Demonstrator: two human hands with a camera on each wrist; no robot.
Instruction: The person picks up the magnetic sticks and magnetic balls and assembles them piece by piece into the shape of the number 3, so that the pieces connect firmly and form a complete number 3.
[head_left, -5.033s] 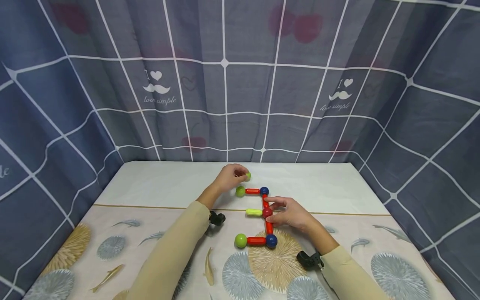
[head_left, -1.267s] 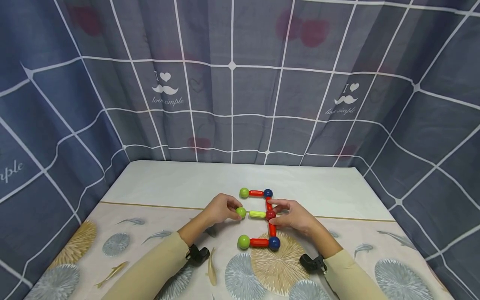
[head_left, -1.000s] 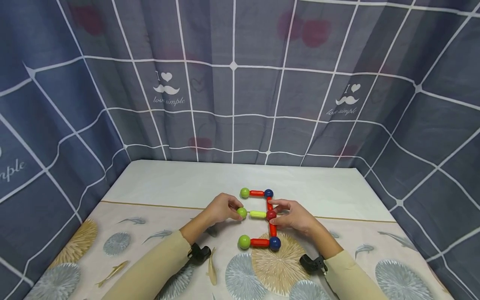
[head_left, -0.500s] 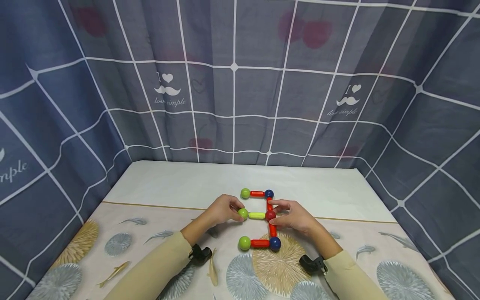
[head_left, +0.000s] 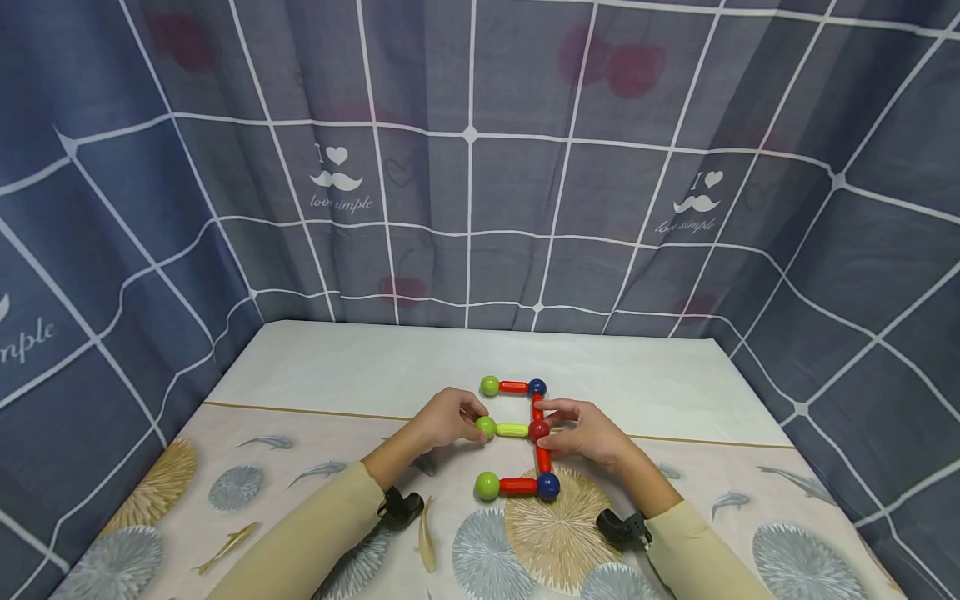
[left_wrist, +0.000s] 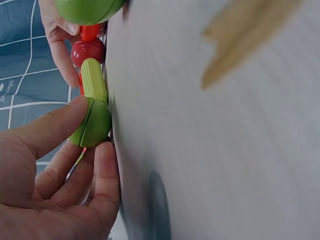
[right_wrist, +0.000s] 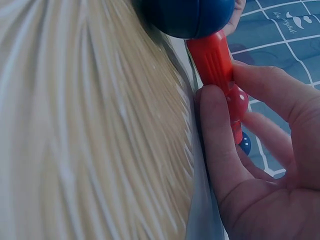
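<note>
My left hand (head_left: 448,418) pinches a green ball (left_wrist: 95,124) between thumb and fingers. The ball meets the free end of a ridged yellow-green rod (head_left: 513,430). That rod's other end joins a red ball (head_left: 538,430), the middle of a ball-and-rod building toy lying flat. My right hand (head_left: 588,435) grips the toy at this red ball, its fingers beside the adjoining red rods (right_wrist: 212,60). At the two ends are blue balls (head_left: 548,485), each with a red rod (head_left: 517,486) leading left to a green ball (head_left: 487,486).
The toy lies on a table covered by a patterned cloth (head_left: 300,517), with a white strip (head_left: 360,358) along its back. Blue-grey checked curtains (head_left: 420,183) stand behind and at both sides. Each wrist wears a black camera (head_left: 621,528).
My left hand has brought the green ball from behind the toy to the yellow-green rod, and the small gap between them has shut. My right hand has stayed at the red ball.
</note>
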